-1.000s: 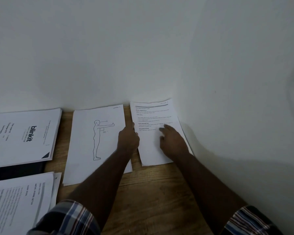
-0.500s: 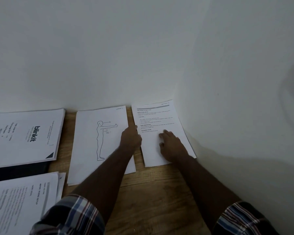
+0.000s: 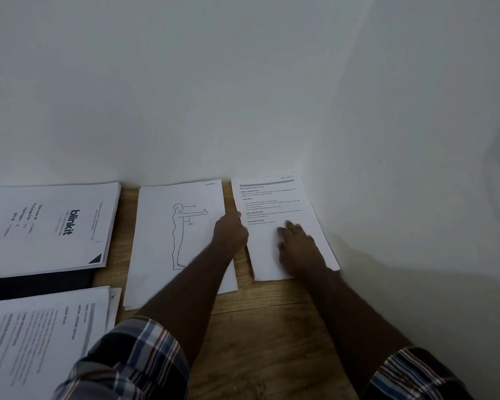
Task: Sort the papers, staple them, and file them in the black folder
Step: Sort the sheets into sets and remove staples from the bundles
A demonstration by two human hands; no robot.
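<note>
Here, on the pale wooden tabletop [image 3: 260, 336] set into a corner of white walls [image 3: 243, 82], four lots of white printed paper lying flat. At far right, against the side wall, a small stack of white text pages with bold headings [image 3: 269, 255], its top sheet headed by a grey bar. Resting on its lower half, the right hand [image 3: 298, 246], palm down, fingers [image 3: 289, 226] spread loosely and laid straight on the sheet, gripping nothing. Just beside that stack, across a narrow strip of bare wood, a white sheet printed with a line drawing of a standing figure with one arm stretched forward [image 3: 168, 241], more sheets showing under its near edge. At its right edge, the left hand [image 3: 231, 235], knuckles up, fingers curled under at the gap between the two lots; cannot tell whether pinching a page edge or only pressing against it. Further left, a thicker white stack with "blinkit" printed sideways on top [image 3: 49, 226], lying on the black folder [image 3: 38, 284], of which only a dark band shows below the stack. At near left, another pile of white text pages with sideways headings [image 3: 38, 342], partly cut off by the frame edge. At the bottom, plaid checked short sleeves [image 3: 133, 362] on both arms.
</note>
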